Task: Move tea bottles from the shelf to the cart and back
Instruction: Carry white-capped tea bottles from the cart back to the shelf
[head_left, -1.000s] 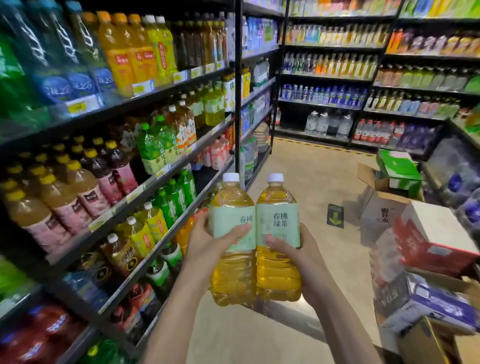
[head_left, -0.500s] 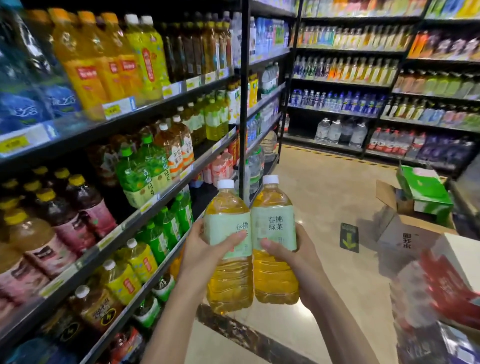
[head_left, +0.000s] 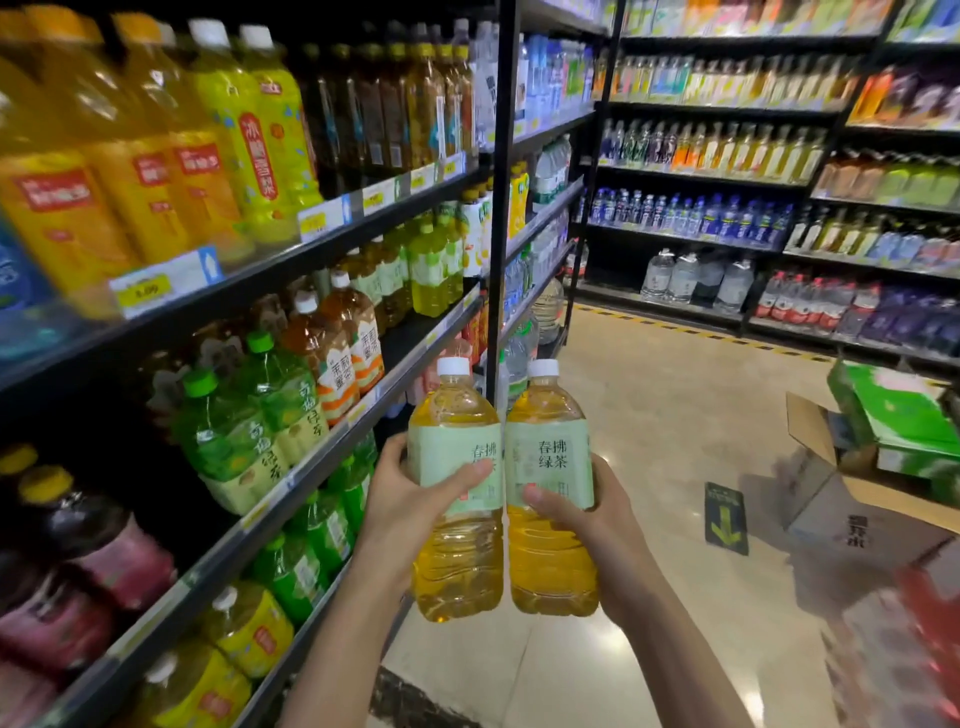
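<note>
**Two tea btls in hand, mid-carry beside shelf**

Holding one btl per hand, near centre of view. Gripping left tea bottle (head_left: 457, 467) w/ left hand (head_left: 410, 514), curled round the label band, thumb laid across the front. Same w/ right hand (head_left: 587, 525) on right tea bottle (head_left: 550, 467), wrapped from the 3 o'clock side, thumb on the lower label edge. Held upright, caps on, side by side, labels apparently touching.

Standing in the aisle w/ the shelf (head_left: 332, 457) along 9 o'clock. Spotting look-alike pale-green-label bottles (head_left: 431, 270) at approx 11 o'clock from the pair, w/ a dark gap (head_left: 410, 332) just in front of them. No cart clearly in view; dark edge at 6 o'clock too blurred to name. Cardboard boxes (head_left: 857, 493) on the floor at 3–4 o'clock, well apart.

Judging the step: transit leg, btls neither on shelf nor in cart. Can't say for sure which direction. Nearness to the shelf & that gap suggest either just pulled or about to go back.

Next move, if restocking: swing the pair toward 10–11 o'clock, lift over the price rail, set down one at a time since the gap looks narrow, slide back w/o knocking the brown-tea bottles (head_left: 343, 353) next door. If carting: turn to find the cart first. Either way, mind the weight of a full btl on each one-handed grip.
</note>
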